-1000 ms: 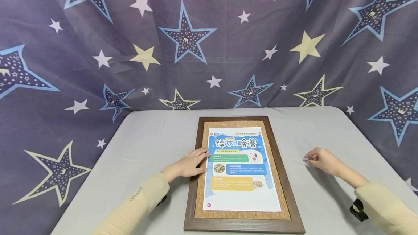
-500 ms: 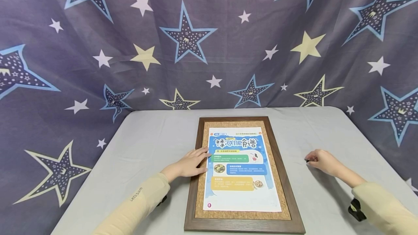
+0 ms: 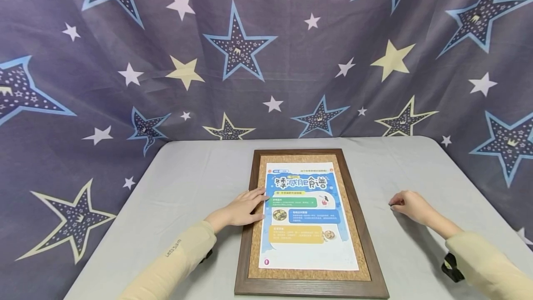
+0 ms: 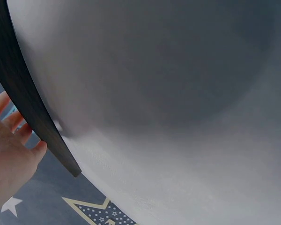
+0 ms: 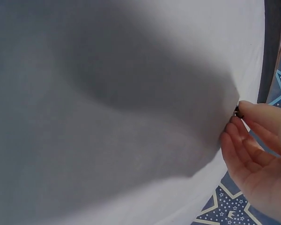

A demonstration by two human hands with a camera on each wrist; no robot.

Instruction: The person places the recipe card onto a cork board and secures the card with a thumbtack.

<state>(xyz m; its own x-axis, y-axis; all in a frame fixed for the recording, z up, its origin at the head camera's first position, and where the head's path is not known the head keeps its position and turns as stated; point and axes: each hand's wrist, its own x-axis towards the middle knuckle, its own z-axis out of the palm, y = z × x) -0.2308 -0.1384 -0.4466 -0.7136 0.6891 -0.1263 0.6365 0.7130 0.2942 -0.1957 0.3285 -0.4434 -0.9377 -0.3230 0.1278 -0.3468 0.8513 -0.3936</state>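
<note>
A cork board in a dark brown wooden frame lies flat on the table. A printed blue and white poster lies on it, with a small orange dot at each top corner. My left hand rests across the board's left frame side, its fingertips on the poster's left edge. The left wrist view shows that frame side beside the hand. To the right of the board, my right hand pinches a tiny dark object between thumb and fingertips, just above or on the table. Its kind is too small to tell.
A light grey cloth covers the table. Behind and beside it hangs a purple-grey curtain printed with stars. A black strap device sits at the right wrist.
My right hand has shifted very slightly and its sleeve has drifted a little left. The dark object at its fingertips shows more clearly. My left hand, the board and the poster have stayed put.
</note>
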